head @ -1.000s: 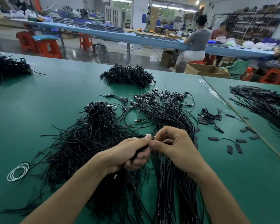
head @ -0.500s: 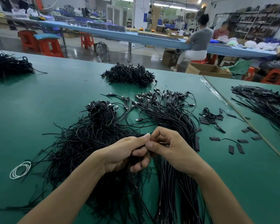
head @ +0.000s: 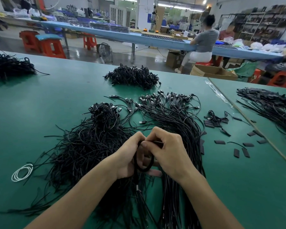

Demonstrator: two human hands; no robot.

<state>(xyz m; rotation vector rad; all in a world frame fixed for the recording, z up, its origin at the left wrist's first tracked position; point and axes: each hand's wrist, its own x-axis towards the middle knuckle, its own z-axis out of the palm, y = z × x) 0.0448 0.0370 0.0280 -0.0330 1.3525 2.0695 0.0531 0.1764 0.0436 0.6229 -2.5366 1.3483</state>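
My left hand and my right hand meet over the green table, fingertips together. Both grip one black cable, bent into a small loop between the palms; its tail hangs down toward me. A tangled heap of black cables lies under and left of my hands. A straighter bundle of cables with USB plugs fans out to the right and beyond my hands.
A coiled-cable pile sits farther back, another at far left. White rings lie at left. Short black sleeves are scattered at right, near a table seam and more cables. People sit at a blue bench behind.
The cable pinched straight between my fingertips is now bent into a loop between my palms. Both hands have stayed in the same place over the heap.
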